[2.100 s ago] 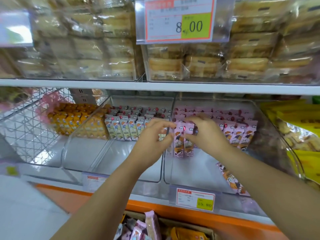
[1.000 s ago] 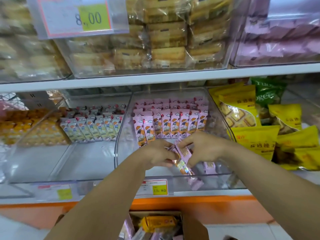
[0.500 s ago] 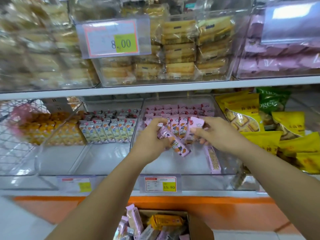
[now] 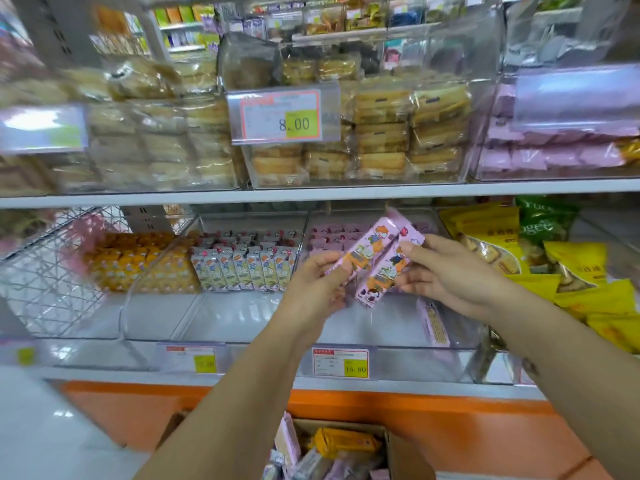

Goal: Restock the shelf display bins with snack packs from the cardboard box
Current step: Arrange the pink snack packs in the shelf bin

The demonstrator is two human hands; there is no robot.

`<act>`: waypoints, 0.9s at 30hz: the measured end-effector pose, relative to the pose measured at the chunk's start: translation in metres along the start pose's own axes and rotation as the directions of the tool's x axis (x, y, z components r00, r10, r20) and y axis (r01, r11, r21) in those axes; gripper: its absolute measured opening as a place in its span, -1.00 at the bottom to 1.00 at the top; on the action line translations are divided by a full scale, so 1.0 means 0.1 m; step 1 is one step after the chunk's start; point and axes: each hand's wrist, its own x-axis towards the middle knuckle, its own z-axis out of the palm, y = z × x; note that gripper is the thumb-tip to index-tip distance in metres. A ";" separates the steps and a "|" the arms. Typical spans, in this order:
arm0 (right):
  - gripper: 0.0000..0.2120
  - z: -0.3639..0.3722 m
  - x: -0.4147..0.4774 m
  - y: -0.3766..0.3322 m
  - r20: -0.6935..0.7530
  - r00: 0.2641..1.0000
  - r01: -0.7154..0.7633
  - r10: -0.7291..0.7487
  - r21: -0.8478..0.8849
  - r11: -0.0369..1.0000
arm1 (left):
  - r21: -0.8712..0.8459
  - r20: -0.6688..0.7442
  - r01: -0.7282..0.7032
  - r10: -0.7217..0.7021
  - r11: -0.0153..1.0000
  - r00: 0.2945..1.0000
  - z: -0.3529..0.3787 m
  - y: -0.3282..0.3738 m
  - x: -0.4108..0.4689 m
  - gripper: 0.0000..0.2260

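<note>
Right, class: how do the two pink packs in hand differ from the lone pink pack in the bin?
The held packs are aloft, gripped by left hand and right hand; the lone pack lies untouched in the bin. Held packs show cartoons; the lone pack shows text. Both are long and pink.

You're in a shop, prob. a supermarket: price tags (image 4: 282, 114) (8.00, 15.80), clear bins (image 4: 242, 317) of packed snacks (image 4: 242, 268) on shelves (image 4: 311, 195).

Two pink snack packs (image 4: 372, 252) pinched side by side, tilted up-right: lower ends at left fingers (image 4: 337, 268), right edge at right fingers (image 4: 412, 249). Beneath fingers, clear bin (image 4: 381, 329); well below, cardboard box (image 4: 401, 448).
</note>
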 end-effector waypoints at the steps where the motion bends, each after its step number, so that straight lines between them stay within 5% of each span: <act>1: -0.94 0.02 -0.01 -0.02 0.006 1.000 0.008 -0.008 0.012 1.000 | 0.060 0.033 0.009 -0.011 0.998 0.999 -0.02 -0.01 -0.01 -0.89; 6: -0.91 0.09 -0.01 -0.09 0.009 0.993 0.114 -0.114 -0.174 0.978 | 0.195 0.132 0.011 -0.037 0.981 0.991 -0.12 -0.05 -0.03 -0.74; 10: -0.82 0.13 0.03 -0.09 0.009 0.959 0.253 -0.285 -0.486 0.837 | 0.394 0.178 -0.104 0.035 0.913 0.983 -0.12 -0.07 0.03 -0.73; 14: -0.88 0.11 0.16 -0.02 -0.048 0.953 0.229 -0.300 -0.534 0.814 | 0.714 0.203 -0.308 0.235 0.629 0.951 -0.21 0.00 0.11 -0.71; 19: -0.83 0.10 0.47 0.33 -0.055 0.969 0.156 -0.240 -0.614 0.774 | 0.758 0.042 -0.313 0.437 0.571 0.899 -0.49 -0.02 0.23 -0.75; 27: -0.80 0.18 0.95 0.74 -0.079 0.974 0.092 -0.213 -0.720 0.688 | 0.800 0.074 -0.368 0.531 0.473 0.844 -0.68 -0.24 0.36 -0.79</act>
